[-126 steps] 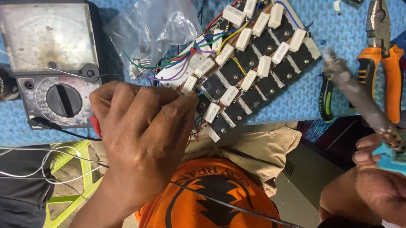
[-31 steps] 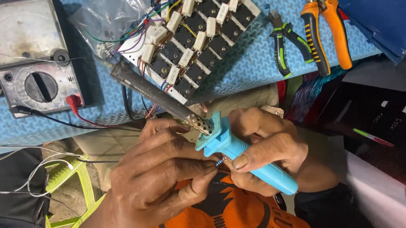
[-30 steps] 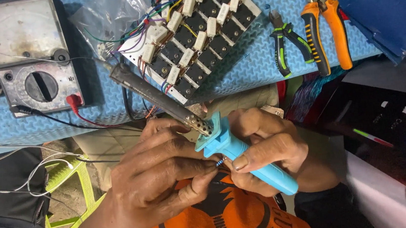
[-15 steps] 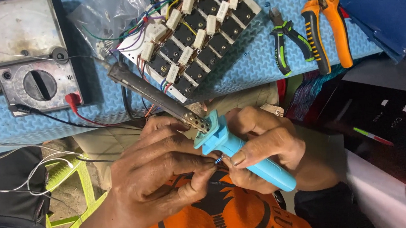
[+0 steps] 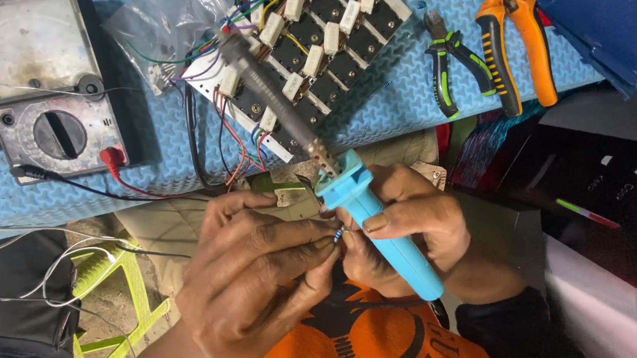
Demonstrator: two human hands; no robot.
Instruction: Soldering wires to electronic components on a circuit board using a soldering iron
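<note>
Blue soldering iron between hands

Right hand gripping blue soldering iron, left hand pinching small component

Bare hands and clothing of the person, seen from the head camera.
Both hands, left and right, are bare, without gloves, rings or a watch. The forearms show no sleeves. An orange shirt with a dark printed emblem covers the chest; light khaki trousers cover the lap.
</note>
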